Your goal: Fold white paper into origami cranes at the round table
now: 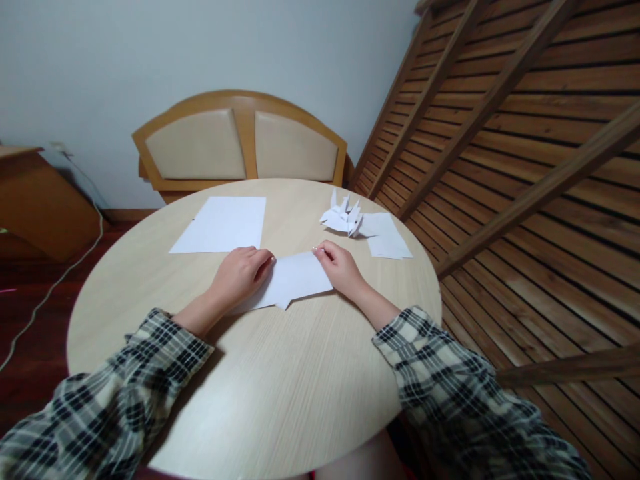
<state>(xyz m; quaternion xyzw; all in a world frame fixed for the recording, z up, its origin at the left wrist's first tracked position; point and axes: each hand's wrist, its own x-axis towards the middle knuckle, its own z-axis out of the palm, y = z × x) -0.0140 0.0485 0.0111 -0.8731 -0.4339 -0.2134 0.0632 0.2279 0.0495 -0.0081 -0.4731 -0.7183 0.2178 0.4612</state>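
Note:
A partly folded white sheet of paper (295,280) lies on the round light-wood table (260,387) in front of me. My left hand (240,273) rests on its left part, fingers curled and pressing the paper down near the upper left corner. My right hand (340,267) pinches the sheet's upper right corner between thumb and fingertips. Both arms wear plaid sleeves.
A flat white sheet (223,223) lies at the table's back left. Folded white paper figures (344,217) sit at the back right, beside more white paper (387,237). A wooden chair (240,143) stands behind the table. Slatted wooden frames (525,133) lean at the right.

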